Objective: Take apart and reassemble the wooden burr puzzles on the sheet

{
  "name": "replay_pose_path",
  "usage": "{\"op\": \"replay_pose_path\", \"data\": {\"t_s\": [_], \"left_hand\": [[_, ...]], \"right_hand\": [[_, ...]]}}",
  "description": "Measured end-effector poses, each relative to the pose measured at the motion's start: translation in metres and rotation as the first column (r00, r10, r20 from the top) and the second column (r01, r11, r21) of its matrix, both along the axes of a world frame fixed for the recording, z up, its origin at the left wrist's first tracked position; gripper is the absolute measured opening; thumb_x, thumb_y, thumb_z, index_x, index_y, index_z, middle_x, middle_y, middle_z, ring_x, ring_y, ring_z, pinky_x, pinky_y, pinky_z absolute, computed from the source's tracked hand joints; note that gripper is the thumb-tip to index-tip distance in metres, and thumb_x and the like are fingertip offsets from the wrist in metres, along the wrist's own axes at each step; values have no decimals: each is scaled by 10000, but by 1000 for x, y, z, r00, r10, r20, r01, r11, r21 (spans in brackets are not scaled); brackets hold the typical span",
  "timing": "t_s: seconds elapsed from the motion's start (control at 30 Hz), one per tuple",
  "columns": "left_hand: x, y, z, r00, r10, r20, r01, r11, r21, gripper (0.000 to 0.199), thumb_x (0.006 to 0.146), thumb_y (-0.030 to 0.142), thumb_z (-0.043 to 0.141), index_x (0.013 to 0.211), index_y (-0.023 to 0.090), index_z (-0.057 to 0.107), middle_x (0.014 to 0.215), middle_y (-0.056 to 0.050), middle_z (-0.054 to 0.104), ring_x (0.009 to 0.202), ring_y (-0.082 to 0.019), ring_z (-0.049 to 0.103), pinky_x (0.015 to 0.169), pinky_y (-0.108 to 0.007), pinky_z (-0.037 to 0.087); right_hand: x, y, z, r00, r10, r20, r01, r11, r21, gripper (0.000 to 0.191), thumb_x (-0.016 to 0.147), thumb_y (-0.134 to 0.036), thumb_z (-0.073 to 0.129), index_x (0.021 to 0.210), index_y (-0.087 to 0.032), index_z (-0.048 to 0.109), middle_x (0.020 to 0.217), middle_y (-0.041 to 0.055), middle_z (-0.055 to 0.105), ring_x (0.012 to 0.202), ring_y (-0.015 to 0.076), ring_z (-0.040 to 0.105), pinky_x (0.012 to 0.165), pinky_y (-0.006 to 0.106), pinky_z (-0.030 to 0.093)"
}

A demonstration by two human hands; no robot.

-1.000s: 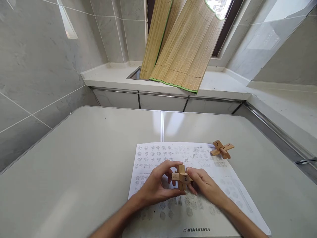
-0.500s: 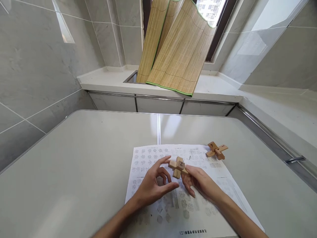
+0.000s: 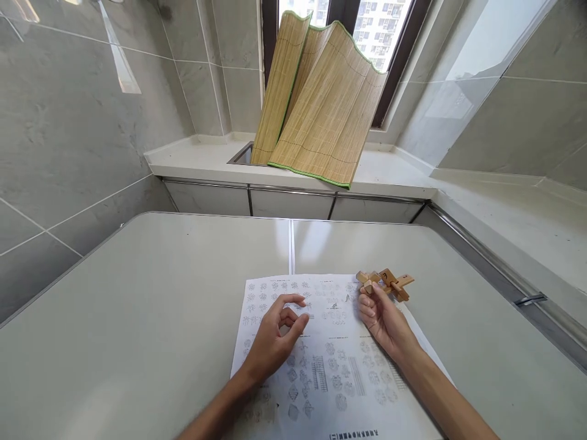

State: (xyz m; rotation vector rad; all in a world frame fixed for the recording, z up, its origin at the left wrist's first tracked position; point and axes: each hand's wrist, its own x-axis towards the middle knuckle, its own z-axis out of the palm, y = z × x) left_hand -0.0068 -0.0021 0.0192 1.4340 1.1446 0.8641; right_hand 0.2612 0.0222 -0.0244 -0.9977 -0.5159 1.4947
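A light wooden block puzzle (image 3: 368, 281) is pinched in the fingers of my right hand (image 3: 384, 318), near the sheet's far right corner. Just right of it lies a darker wooden puzzle (image 3: 395, 285) of crossed pieces with numbers on them; whether the two touch I cannot tell. My left hand (image 3: 275, 336) is over the left part of a printed paper sheet (image 3: 339, 354), fingers curved and apart, holding nothing. Small diagrams and text cover the sheet.
The sheet lies on a pale table (image 3: 151, 318) with a seam down its middle. Beyond it, a folded bamboo mat (image 3: 325, 110) leans against the window above a white ledge (image 3: 192, 160). Tiled walls stand on both sides.
My right hand has carried the light puzzle away from my left hand, to the right and farther out, beside the darker puzzle. My left hand has shifted slightly left. The view has tilted up a little.
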Motion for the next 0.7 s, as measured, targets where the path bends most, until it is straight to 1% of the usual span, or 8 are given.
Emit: {"op": "replay_pose_path", "data": {"t_s": [0.1,0.17,0.23,0.33,0.4,0.53,0.6,0.7], "left_hand": [[-4,3,-2,1000,15,9,-15,999,30,310,1015,474,614,1225,246,618,959,-18,675,770,-160,614,745,-290,485],[-7,8,-3,999,46,14,-46,998,48,309,1015,474,606,1218,241,630,1022,-33,695,773,-157,636,736,-283,492],[-14,14,-3,995,103,18,-104,992,68,318,1001,481,621,1189,227,655,958,-28,702,761,-161,646,738,-281,500],[-29,27,-3,975,218,38,-221,970,104,338,963,487,664,1138,199,679,838,-16,689,757,-171,647,772,-288,515],[-41,37,-4,960,275,55,-279,953,120,362,959,493,651,1158,191,659,921,-32,703,721,-152,620,757,-287,518],[-61,51,-8,918,389,72,-396,907,146,381,939,514,639,1119,178,639,874,-12,663,661,-133,557,668,-257,481],[-64,52,-11,909,410,71,-416,896,155,379,946,520,626,1106,177,640,854,-7,654,650,-132,545,648,-253,471],[-63,50,-13,917,394,55,-398,902,167,373,937,518,653,1079,173,663,827,-8,660,642,-134,546,646,-258,473]], "right_hand": [[1,2,2,1000,16,18,-16,1000,19,396,856,-581,808,877,-232,623,646,-62,453,479,98,399,393,229,429],[-1,1,4,999,31,37,-32,999,27,404,864,-598,793,895,-235,619,642,-66,436,472,103,392,393,242,424],[-5,-2,8,997,51,63,-53,998,30,399,875,-594,783,913,-236,611,648,-66,442,478,109,398,403,249,421],[-15,-9,13,986,106,125,-111,993,28,384,867,-531,821,884,-230,583,676,-57,497,502,104,426,418,235,398],[-22,-15,17,970,159,182,-167,985,31,394,864,-504,839,842,-217,569,688,-47,537,505,93,439,426,222,374],[-32,-22,20,923,229,309,-260,964,62,421,885,-546,813,821,-195,590,643,-45,578,485,83,456,467,223,382],[-34,-23,20,899,241,365,-291,953,86,438,884,-582,800,839,-194,601,621,-48,589,474,86,463,479,231,388],[-36,-23,19,866,249,433,-329,937,119,465,885,-631,772,855,-197,606,614,-47,606,467,94,475,487,244,395]]}}
